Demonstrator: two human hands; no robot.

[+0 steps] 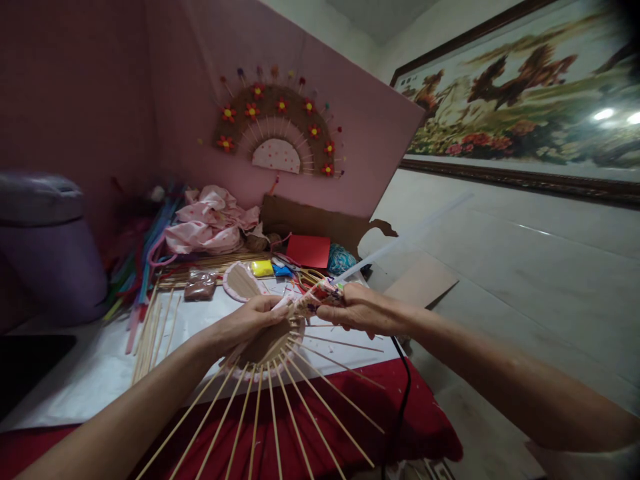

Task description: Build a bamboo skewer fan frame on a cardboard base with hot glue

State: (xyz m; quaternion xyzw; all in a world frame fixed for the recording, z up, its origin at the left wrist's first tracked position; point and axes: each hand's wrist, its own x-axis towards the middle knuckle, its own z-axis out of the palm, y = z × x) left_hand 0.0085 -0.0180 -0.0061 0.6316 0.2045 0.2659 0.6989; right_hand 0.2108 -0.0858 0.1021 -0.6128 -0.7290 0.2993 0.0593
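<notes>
My left hand [257,313] grips a half-round cardboard piece [273,347] by its straight edge. Pink-and-white fabric trims its rim, and thin wooden sticks [274,420] fan out from it towards me. In my right hand [360,310] is a floral-patterned hot glue gun [311,300], its front close to my left fingers at the cardboard edge. A long clear glue stick [405,233] juts from its back, up and to the right. A black cord [407,387] hangs below my right hand. The gun's nozzle is hard to make out. Beyond my left hand lies a second fabric-edged cardboard piece [241,282].
White paper [195,333] covers the table over a red cloth [420,413]. Behind lie pink fabric [215,220], a red square [309,251], blue yarn [343,259], scissors [311,277] and loose sticks [150,333]. A purple container [55,253] stands left; a finished fan [275,127] hangs on the pink board.
</notes>
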